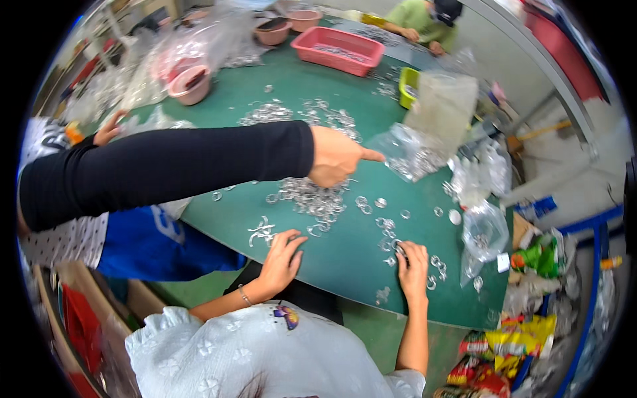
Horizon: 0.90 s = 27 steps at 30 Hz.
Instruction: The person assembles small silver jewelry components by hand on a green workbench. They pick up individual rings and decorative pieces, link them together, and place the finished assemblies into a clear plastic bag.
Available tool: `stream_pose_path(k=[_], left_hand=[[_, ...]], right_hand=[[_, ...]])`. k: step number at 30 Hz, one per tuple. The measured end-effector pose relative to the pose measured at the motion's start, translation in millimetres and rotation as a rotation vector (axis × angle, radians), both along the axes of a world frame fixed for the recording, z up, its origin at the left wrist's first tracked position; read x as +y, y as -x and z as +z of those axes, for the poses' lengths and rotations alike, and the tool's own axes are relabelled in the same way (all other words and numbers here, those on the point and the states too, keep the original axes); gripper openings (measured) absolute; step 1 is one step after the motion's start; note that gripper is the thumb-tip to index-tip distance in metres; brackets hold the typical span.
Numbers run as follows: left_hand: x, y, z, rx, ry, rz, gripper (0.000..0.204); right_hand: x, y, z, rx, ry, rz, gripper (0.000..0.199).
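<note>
Silver rings [387, 229] lie right by the right hand [413, 266]

I see the rings on the green desk [345, 268], in a loose line just off the right hand. Its fingers are bent and close to each other, and the nearest rings touch them or almost do – I can't tell if they pinch one. The left hand [280, 264] has its fingers spread wide, with nothing in them that I can see. Some bent silver bits [260, 232] lie just beside it, and a big pile [312, 199] of silver pieces lies farther up.

The rings are round, so I find no long side. Their line runs away from the right hand and leans a little left. The bent bits point all sorts of ways.

Another person's black sleeve [172, 166] comes in from the left – it blocks part of my view. That person's pointing hand [334, 156] aims one finger right, toward a clear bag [406, 149] with silver pieces in it. A second bag [483, 232] sits to the right, and a pink basket [328, 60] stands at the far side.
</note>
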<state>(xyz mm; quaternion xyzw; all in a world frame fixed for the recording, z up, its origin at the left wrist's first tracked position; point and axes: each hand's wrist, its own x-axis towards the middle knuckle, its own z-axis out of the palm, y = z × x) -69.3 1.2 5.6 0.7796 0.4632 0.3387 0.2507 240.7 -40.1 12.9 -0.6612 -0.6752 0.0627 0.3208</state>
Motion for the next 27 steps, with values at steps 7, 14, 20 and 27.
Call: stream_pose_path(k=[7, 14, 20, 27], left_hand=[[8.8, -13.8, -4.9, -0.047, -0.033, -0.018, 0.037], [8.0, -15.2, -11.2, -0.106, -0.077, 0.034, 0.037], [10.0, -15.5, -14.0, -0.148, -0.025, 0.055, 0.035], [7.3, -12.0, -15.4, -0.158, -0.023, 0.076, 0.035]], right_hand=[[-3.0, -11.3, 26.1, 0.217, 0.124, -0.083, 0.024], [55.1, -49.9, 19.0, 0.277, 0.076, -0.262, 0.023], [142.6, -23.7, -12.6, -0.067, -0.022, -0.146, 0.028], [160.5, -77.0, -11.6, -0.063, -0.020, -0.541, 0.027]])
